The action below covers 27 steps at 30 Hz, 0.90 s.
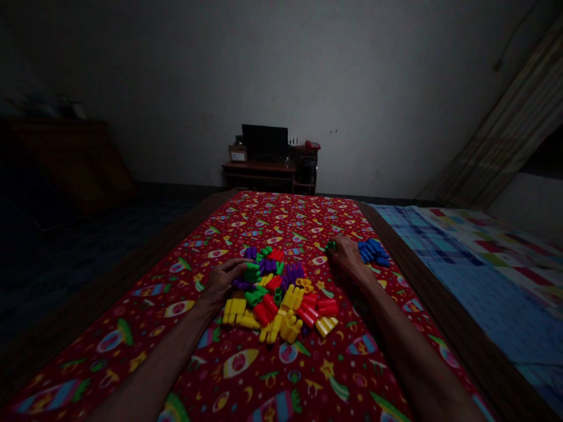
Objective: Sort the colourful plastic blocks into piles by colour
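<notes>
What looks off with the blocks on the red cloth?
The blue plastic building blocks stand out: they sit apart near the right edge of the red printed cloth, just past the right hand. The other colours are mostly heaped in the central pile by the left hand. No damage is visible in this dim light.

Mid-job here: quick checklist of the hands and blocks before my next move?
Right hand apart from the block pile: ok.
Right hand's hold on the small green block: cannot tell, the block is partly hidden.
Left hand's hold on the green block: cannot tell, the fingers seem to rest against it.
Blue blocks apart from the pile: ok, they lie beside the right hand.
Visible blocks on the red cloth: ok.
Room light: not ok, it is dim.
</notes>
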Available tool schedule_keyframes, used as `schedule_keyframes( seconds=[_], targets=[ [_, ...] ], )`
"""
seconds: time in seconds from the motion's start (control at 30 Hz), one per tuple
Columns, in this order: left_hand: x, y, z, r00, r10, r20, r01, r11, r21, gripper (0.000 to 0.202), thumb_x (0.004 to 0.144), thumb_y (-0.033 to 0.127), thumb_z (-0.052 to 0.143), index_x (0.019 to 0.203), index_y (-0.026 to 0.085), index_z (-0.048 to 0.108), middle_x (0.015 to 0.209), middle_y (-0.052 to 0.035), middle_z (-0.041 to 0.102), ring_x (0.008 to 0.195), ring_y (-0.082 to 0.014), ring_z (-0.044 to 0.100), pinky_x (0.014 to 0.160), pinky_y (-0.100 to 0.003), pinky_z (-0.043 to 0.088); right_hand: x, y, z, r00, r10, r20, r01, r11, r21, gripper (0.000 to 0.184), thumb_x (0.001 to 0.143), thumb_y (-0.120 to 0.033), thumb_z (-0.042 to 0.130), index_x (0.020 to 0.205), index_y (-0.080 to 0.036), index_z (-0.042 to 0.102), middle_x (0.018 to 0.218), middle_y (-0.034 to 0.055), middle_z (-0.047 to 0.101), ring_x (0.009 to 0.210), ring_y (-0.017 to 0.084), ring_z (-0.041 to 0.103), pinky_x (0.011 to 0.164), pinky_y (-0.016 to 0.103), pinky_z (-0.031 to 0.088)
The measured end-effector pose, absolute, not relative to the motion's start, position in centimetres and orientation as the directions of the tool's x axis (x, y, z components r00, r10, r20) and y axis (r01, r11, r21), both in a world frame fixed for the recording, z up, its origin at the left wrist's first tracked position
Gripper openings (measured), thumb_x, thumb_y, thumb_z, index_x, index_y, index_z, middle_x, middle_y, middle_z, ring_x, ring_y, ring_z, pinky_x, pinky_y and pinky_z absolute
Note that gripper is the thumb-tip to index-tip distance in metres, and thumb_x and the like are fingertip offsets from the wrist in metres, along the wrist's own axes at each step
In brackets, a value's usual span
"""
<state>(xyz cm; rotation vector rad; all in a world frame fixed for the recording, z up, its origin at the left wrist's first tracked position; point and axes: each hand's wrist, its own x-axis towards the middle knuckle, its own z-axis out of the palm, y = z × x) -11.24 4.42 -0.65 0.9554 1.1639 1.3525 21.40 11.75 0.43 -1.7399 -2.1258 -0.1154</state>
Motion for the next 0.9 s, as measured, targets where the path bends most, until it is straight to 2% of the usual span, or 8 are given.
schedule_keyframes(
  seconds=[0.1, 0.23, 0.33, 0.43, 0.57, 0.73, 0.9],
  targets=[
    [-11.1, 4.4, -0.5, -0.115, 0.99, -0.084, -0.246, 0.054, 0.968, 0.044, 0.042, 0.043, 0.089, 0.075, 0.017, 0.073, 0.07, -0.0018, 0.071, 0.059, -0.0164, 0.064, 0.051, -0.025, 0.053, 20.6, 11.5, 0.6, -0.193, 0.899, 0.393, 0.93, 0.295, -0.218, 0.023, 0.082, -0.016, 0.058, 0.102, -0.014, 0.07, 0.103, 0.0137, 0.071, 0.098, 0.024, 0.063, 0.08, 0.03, 0.044],
    [-11.3, 4.5, -1.1, -0.087, 0.995, -0.055, -0.184, 0.039, 0.982, 0.043, 0.048, 0.045, 0.086, 0.079, 0.018, 0.074, 0.074, -0.0025, 0.072, 0.065, -0.0181, 0.066, 0.057, -0.028, 0.055, 16.3, 9.5, 1.6, -0.301, 0.771, 0.562, 0.769, 0.545, -0.334, 0.024, 0.088, -0.019, 0.055, 0.107, -0.015, 0.069, 0.1, 0.0119, 0.072, 0.092, 0.02, 0.065, 0.082, 0.028, 0.045],
    [-11.5, 4.8, -1.5, -0.082, 0.994, 0.075, -0.055, -0.08, 0.995, 0.037, 0.051, 0.046, 0.085, 0.076, 0.02, 0.075, 0.082, -0.003, 0.072, 0.076, -0.0199, 0.066, 0.065, -0.027, 0.054, 12.2, 6.9, 2.2, -0.495, 0.66, 0.565, 0.572, 0.737, -0.359, 0.021, 0.091, -0.025, 0.055, 0.105, -0.017, 0.069, 0.087, 0.0079, 0.072, 0.076, 0.016, 0.064, 0.071, 0.024, 0.043],
    [-11.5, 5.1, -1.8, -0.027, 0.974, 0.226, 0.079, -0.224, 0.971, 0.032, 0.054, 0.049, 0.082, 0.07, 0.021, 0.076, 0.081, -0.0029, 0.07, 0.083, -0.0207, 0.064, 0.071, -0.027, 0.052, 9.6, 4.8, 2.1, -0.641, 0.588, 0.494, 0.474, 0.809, -0.348, 0.019, 0.09, -0.026, 0.057, 0.102, -0.016, 0.068, 0.077, 0.0052, 0.069, 0.064, 0.013, 0.059, 0.062, 0.022, 0.037],
    [-11.3, 5.1, -1.8, 0.031, 0.975, 0.221, 0.13, -0.223, 0.966, 0.038, 0.056, 0.055, 0.08, 0.074, 0.022, 0.077, 0.082, -0.0045, 0.071, 0.084, -0.022, 0.064, 0.074, -0.03, 0.052, 9.0, 4.4, 1.8, -0.661, 0.625, 0.414, 0.515, 0.78, -0.356, 0.011, 0.086, -0.019, 0.059, 0.091, -0.016, 0.068, 0.069, 0.0017, 0.066, 0.056, 0.011, 0.051, 0.055, 0.022, 0.03],
    [-11.4, 4.9, -1.9, 0.004, 0.991, 0.136, 0.104, -0.136, 0.985, 0.06, 0.063, 0.065, 0.072, 0.1, 0.019, 0.076, 0.081, -0.0068, 0.073, 0.076, -0.0218, 0.066, 0.067, -0.03, 0.053, 11.7, 6.8, 3.1, -0.453, 0.761, 0.465, 0.644, 0.639, -0.42, 0.021, 0.092, -0.026, 0.051, 0.084, -0.016, 0.068, 0.069, 0.0026, 0.065, 0.058, 0.011, 0.052, 0.057, 0.022, 0.03],
    [-11.5, 4.6, -2.0, 0.015, 0.992, 0.123, 0.044, -0.124, 0.991, 0.053, 0.07, 0.063, 0.067, 0.098, 0.018, 0.075, 0.091, -0.0086, 0.074, 0.084, -0.0243, 0.068, 0.071, -0.031, 0.053, 16.9, 9.9, 3.4, -0.234, 0.871, 0.432, 0.871, 0.385, -0.304, 0.029, 0.093, -0.029, 0.048, 0.082, -0.014, 0.07, 0.069, 0.0055, 0.067, 0.06, 0.014, 0.056, 0.058, 0.023, 0.03]
  ],
)
